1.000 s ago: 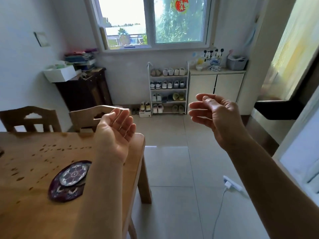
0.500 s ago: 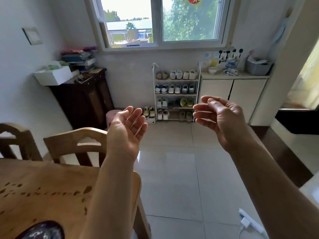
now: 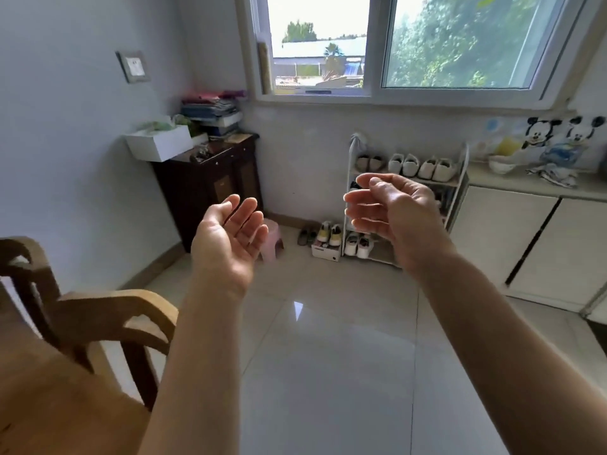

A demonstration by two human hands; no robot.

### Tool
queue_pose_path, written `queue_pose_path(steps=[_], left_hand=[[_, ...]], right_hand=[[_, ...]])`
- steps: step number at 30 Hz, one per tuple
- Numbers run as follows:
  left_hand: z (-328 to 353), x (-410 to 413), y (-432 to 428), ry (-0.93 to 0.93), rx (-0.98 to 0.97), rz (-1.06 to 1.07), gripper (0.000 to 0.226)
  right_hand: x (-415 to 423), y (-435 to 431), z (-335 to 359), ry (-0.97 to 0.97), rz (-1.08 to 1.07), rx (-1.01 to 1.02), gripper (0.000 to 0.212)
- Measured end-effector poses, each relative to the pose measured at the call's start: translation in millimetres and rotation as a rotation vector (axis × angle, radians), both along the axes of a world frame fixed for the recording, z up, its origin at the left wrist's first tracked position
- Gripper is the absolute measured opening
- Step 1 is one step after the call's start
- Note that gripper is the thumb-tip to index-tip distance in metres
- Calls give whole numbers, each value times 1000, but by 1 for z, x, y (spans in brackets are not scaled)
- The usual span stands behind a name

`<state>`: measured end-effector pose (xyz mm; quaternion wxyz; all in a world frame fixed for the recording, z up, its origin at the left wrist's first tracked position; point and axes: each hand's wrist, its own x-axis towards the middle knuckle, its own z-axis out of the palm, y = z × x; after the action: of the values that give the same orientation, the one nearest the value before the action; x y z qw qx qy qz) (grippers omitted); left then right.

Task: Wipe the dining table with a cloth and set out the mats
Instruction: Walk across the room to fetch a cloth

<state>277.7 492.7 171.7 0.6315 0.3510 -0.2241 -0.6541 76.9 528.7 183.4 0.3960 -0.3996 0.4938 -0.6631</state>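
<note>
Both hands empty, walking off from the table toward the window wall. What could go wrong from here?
1. No cloth or mats are in view, and both the left hand and right hand are empty, so the wipe may stall on a search.
2. The chair stands close beside the left forearm; a swing could knock it.
3. The pink stool and loose shoes sit on the glossy floor ahead: a likely trip or slip spot.

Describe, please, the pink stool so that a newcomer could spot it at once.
Start at the window and drop to the floor. Between the dark cabinet and the shoe rack stands the stool, partly behind the left hand. It is the only pink thing on the floor.
</note>
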Motion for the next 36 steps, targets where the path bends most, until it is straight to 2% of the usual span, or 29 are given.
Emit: queue_pose_path(steps=[4, 10, 24, 36], left_hand=[[-2, -15, -57, -16, 11, 72, 17], [-16, -10, -141, 5, 43, 213, 19], [-14, 39, -411, 13, 31, 420, 17], [-28, 67, -597, -23, 81, 520, 16]], right_hand=[[-26, -82, 8, 28, 77, 0, 21], [-23, -192, -7, 2, 216, 24, 20], [51, -502, -12, 26, 460, 62, 19], [96, -721, -19, -8, 597, 45, 20]])
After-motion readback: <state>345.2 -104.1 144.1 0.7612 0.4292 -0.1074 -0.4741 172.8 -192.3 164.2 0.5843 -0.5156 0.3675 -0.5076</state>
